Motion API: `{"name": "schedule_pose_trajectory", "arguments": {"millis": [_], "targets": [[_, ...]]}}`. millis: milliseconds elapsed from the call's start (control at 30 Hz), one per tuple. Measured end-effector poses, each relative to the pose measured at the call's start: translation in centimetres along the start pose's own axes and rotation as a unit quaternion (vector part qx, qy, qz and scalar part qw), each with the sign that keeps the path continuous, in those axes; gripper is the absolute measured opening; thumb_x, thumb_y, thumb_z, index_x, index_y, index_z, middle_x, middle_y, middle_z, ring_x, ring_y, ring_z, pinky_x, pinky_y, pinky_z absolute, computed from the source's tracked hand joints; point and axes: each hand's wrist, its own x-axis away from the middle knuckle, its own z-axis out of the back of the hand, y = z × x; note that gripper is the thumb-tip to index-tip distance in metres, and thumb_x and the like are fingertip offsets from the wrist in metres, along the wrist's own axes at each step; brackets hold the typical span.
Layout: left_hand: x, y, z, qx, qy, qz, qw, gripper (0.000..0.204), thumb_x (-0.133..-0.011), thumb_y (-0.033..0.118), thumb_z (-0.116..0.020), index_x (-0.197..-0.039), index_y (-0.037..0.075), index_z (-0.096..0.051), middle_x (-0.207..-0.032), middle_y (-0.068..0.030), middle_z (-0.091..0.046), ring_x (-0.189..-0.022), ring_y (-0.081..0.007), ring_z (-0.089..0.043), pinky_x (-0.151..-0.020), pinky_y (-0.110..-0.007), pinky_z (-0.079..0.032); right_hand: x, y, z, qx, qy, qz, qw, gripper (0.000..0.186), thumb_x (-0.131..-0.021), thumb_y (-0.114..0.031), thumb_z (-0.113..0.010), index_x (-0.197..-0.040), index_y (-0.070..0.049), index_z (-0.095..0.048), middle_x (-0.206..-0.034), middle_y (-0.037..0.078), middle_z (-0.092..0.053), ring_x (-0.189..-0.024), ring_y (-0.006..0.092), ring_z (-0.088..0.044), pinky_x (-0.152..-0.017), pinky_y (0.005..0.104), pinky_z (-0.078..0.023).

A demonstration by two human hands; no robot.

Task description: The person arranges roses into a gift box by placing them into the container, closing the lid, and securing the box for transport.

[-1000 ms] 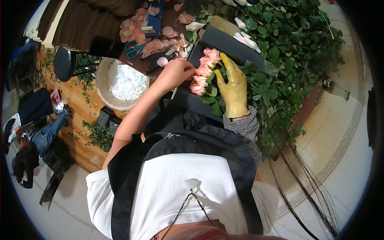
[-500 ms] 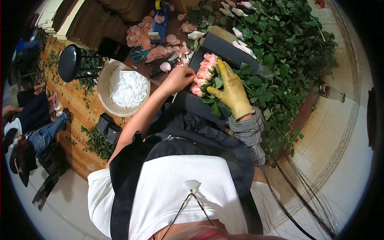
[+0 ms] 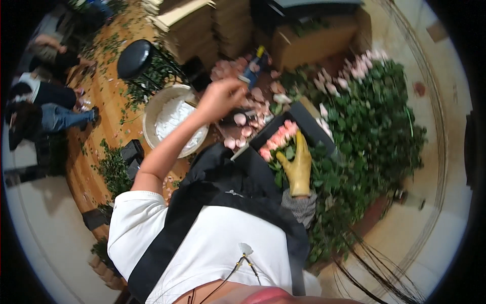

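Observation:
A row of pink roses (image 3: 277, 141) lies on black corrugated board (image 3: 318, 127), heads lined up and leaves toward my right. My right hand (image 3: 299, 169), in a yellow rubber glove, rests along the leafy side of the bunch with thumb and fingers stretched apart. My bare left hand (image 3: 221, 97) is raised away from the roses, close to a blue tape dispenser (image 3: 251, 72) with a yellow part on it. Its fingers look bent but are smeared, and I cannot see anything held in them.
Loose pink petals (image 3: 257, 95) litter the worktable. A tub of white pieces (image 3: 177, 121) stands at left, by a black stool (image 3: 134, 59). Leafy rose stems (image 3: 369, 131) heap up at right, near a glass bottle (image 3: 412, 200). Other people sit far left.
My left hand has left the rose heads and moved up toward the tape dispenser. My right hand stays beside the roses. The whole view has shifted and tilted.

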Motion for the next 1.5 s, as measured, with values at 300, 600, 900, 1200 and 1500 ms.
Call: {"name": "schedule_pose_trajectory", "arguments": {"millis": [300,600,900,1200,1500], "targets": [[-13.5,-10.5,18.0,-0.479,0.224,-0.012,0.849,0.033,-0.097,0.019,-0.057,-0.117,-0.007,-0.06,-0.112,-0.0225,-0.065,-0.105,-0.0379,-0.063,-0.096,-0.046,-0.05,0.1,-1.6,-0.4,-0.029,-0.018,0.019,0.999,0.083,-0.082,-0.033,-0.08,-0.145,0.004,-0.041,-0.14,0.025,-0.052,-0.128,0.0414,-0.051,-0.109,0.0419,-0.039],[-14.4,-9.1,14.6,-0.613,0.127,-0.03,0.779,0.017,-0.087,0.016,-0.06,-0.094,0.003,-0.066,-0.091,-0.012,-0.067,-0.085,-0.0261,-0.066,-0.074,-0.037,-0.053,1.9,-3.5,2.7,-0.049,-0.028,-0.065,0.996,0.067,-0.093,-0.019,-0.07,-0.149,0.0,-0.039,-0.149,0.022,-0.045,-0.137,0.0338,-0.044,-0.115,0.0395,-0.032],[-5.7,5.7,9.8,0.041,0.012,-0.092,0.995,0.016,-0.087,0.012,-0.069,-0.1,0.003,-0.068,-0.09,-0.0154,-0.068,-0.079,-0.0253,-0.066,-0.073,-0.039,-0.053,2.1,-2.9,4.9,-0.105,0.142,-0.006,0.984,0.073,-0.097,-0.04,-0.065,-0.15,0.001,-0.036,-0.145,0.024,-0.049,-0.13,0.0339,-0.052,-0.11,0.0439,-0.039],[7.1,4.9,-5.7,0.062,-0.198,0.065,0.976,0.02,-0.09,0.019,-0.072,-0.096,0.0,-0.072,-0.08,-0.0101,-0.073,-0.069,-0.0131,-0.067,-0.063,-0.029,-0.052,4.6,-1.1,0.6,-0.412,0.031,-0.262,0.872,0.023,-0.095,-0.012,-0.068,-0.113,0.002,-0.064,-0.097,0.003,-0.069,-0.087,0.0101,-0.063,-0.077,0.0254,-0.051],[1.0,5.6,-9.8,-0.004,-0.344,-0.321,0.882,0.064,-0.084,0.03,-0.077,-0.134,0.0,-0.051,-0.142,-0.0182,-0.048,-0.13,-0.0346,-0.05,-0.105,-0.044,-0.045,1.5,-0.3,-1.1,-0.108,0.045,-0.344,0.932,0.034,-0.092,-0.034,-0.064,-0.102,-0.002,-0.069,-0.09,0.018,-0.072,-0.083,0.0336,-0.07,-0.073,0.0414,-0.054]]}}
